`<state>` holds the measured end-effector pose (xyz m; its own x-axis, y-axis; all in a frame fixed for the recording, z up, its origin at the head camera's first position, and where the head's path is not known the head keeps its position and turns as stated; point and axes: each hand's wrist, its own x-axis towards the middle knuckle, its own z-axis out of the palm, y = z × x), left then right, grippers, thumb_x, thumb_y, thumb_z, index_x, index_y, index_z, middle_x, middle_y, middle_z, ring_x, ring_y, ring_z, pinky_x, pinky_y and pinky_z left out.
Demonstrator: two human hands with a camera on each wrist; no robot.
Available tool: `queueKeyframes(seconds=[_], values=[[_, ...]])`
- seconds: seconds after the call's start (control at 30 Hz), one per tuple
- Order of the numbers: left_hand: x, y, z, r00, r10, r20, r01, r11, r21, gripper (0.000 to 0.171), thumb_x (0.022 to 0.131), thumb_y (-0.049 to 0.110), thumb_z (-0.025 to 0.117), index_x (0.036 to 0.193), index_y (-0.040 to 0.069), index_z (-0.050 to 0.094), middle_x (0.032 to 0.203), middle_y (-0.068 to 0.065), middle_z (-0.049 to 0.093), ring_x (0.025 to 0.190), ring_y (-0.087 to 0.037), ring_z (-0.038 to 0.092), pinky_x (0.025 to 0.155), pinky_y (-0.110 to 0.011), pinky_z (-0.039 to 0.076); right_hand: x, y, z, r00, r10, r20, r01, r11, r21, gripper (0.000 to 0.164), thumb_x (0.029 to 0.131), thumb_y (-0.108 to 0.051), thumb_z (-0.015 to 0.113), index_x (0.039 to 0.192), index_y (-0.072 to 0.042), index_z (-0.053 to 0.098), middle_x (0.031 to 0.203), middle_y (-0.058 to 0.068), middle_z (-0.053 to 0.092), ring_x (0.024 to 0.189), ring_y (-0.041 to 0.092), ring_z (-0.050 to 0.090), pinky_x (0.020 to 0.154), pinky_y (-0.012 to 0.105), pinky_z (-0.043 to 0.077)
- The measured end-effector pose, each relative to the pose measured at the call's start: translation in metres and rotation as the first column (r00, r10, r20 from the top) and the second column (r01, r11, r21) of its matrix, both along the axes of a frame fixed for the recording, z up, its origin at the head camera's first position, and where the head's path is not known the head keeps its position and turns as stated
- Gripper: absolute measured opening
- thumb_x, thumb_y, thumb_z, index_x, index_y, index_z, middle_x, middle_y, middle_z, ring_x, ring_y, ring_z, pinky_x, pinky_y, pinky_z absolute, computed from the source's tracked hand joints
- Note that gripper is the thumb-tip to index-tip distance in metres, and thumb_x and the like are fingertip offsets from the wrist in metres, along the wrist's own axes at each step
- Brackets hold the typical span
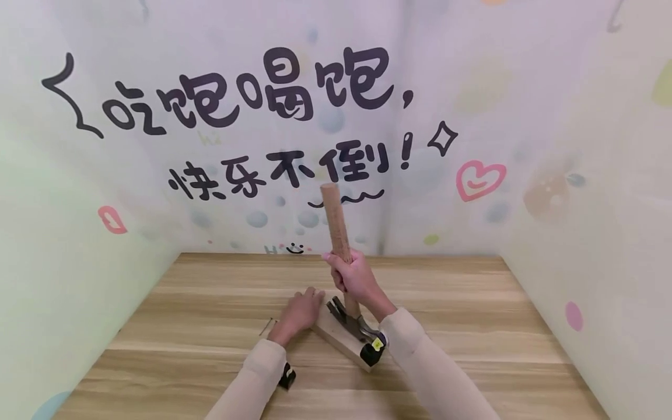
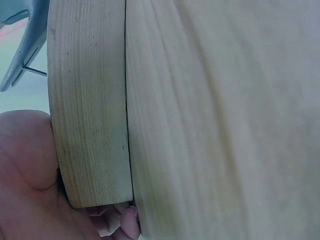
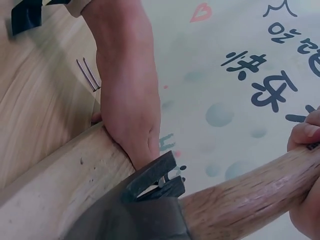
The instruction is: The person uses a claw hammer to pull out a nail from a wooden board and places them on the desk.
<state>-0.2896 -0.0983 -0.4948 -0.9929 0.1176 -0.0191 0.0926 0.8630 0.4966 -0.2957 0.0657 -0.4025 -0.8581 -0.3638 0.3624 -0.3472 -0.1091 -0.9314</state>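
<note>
My right hand (image 1: 357,277) grips the wooden handle of a claw hammer (image 1: 336,221), which points up and away. The hammer's dark metal head (image 3: 145,217) is over the near part of a wooden block (image 1: 341,341). Around the block's far end, my left hand (image 1: 301,312) holds it against the table, fingers curled at the end face. In the left wrist view, a thin nail (image 2: 36,71) sticks out of the block (image 2: 92,100), its outer end at the hammer's claw (image 2: 31,47). Two loose nails (image 3: 89,75) lie beside the left hand.
The wood-grain table (image 1: 210,373) reaches a pale back wall (image 1: 446,221) printed with black characters and coloured shapes. Pale side walls (image 1: 588,233) close it in left and right. A black strap (image 1: 287,376) shows at the left wrist.
</note>
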Motion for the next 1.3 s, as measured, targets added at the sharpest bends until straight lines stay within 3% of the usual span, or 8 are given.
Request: queueKeyframes(seconds=[0.17, 0.47, 0.73, 1.03, 1.3], values=[[0.001, -0.002, -0.001, 0.999, 0.048, 0.019, -0.049, 0.997, 0.054, 0.055, 0.108, 0.042, 0.033, 0.142, 0.002, 0.048, 0.133, -0.034, 0.052, 0.124, -0.051, 0.049, 0.098, -0.063, 0.041, 0.002, 0.009, -0.003, 0.999, 0.022, -0.046, -0.025, 0.997, -0.067, 0.040, 0.100, -0.028, 0.057, 0.074, 0.001, 0.047, 0.046, -0.002, 0.042, 0.038, 0.009, 0.038, 0.038, 0.025, 0.031], [0.002, -0.002, -0.003, 0.999, 0.037, 0.011, -0.037, 0.998, 0.042, 0.055, 0.107, 0.042, 0.033, 0.142, 0.002, 0.047, 0.134, -0.033, 0.052, 0.125, -0.050, 0.049, 0.100, -0.062, 0.041, 0.013, 0.015, -0.004, 0.991, 0.035, -0.130, -0.045, 0.996, -0.075, 0.027, 0.100, -0.017, 0.054, 0.079, 0.001, 0.052, 0.050, 0.001, 0.044, 0.039, 0.008, 0.040, 0.036, 0.025, 0.033], [0.001, -0.003, -0.004, 0.999, 0.032, 0.018, -0.033, 0.999, 0.042, 0.057, 0.107, 0.044, 0.032, 0.143, 0.002, 0.047, 0.133, -0.033, 0.052, 0.123, -0.050, 0.050, 0.098, -0.062, 0.042, 0.020, 0.017, -0.004, 0.991, 0.029, -0.134, -0.040, 0.996, -0.081, 0.033, 0.099, -0.016, 0.054, 0.081, 0.011, 0.048, 0.051, 0.002, 0.043, 0.042, 0.008, 0.040, 0.039, 0.024, 0.034], [0.002, -0.004, -0.001, 0.999, 0.032, 0.030, -0.033, 0.999, 0.033, 0.058, 0.107, 0.045, 0.031, 0.145, 0.003, 0.045, 0.137, -0.032, 0.050, 0.126, -0.051, 0.047, 0.101, -0.063, 0.039, 0.016, 0.023, -0.003, 0.991, 0.003, -0.137, -0.020, 0.992, -0.122, 0.034, 0.099, -0.016, 0.053, 0.073, 0.004, 0.045, 0.050, 0.001, 0.043, 0.041, 0.010, 0.040, 0.037, 0.026, 0.034], [0.003, -0.002, 0.001, 0.998, 0.041, 0.042, -0.042, 0.999, 0.030, 0.056, 0.107, 0.044, 0.032, 0.145, 0.005, 0.046, 0.137, -0.031, 0.051, 0.124, -0.050, 0.049, 0.100, -0.063, 0.040, 0.014, 0.029, 0.002, 0.995, 0.009, -0.099, -0.025, 0.987, -0.158, 0.038, 0.098, -0.013, 0.053, 0.069, 0.007, 0.041, 0.048, 0.004, 0.042, 0.039, 0.014, 0.041, 0.037, 0.029, 0.035]])
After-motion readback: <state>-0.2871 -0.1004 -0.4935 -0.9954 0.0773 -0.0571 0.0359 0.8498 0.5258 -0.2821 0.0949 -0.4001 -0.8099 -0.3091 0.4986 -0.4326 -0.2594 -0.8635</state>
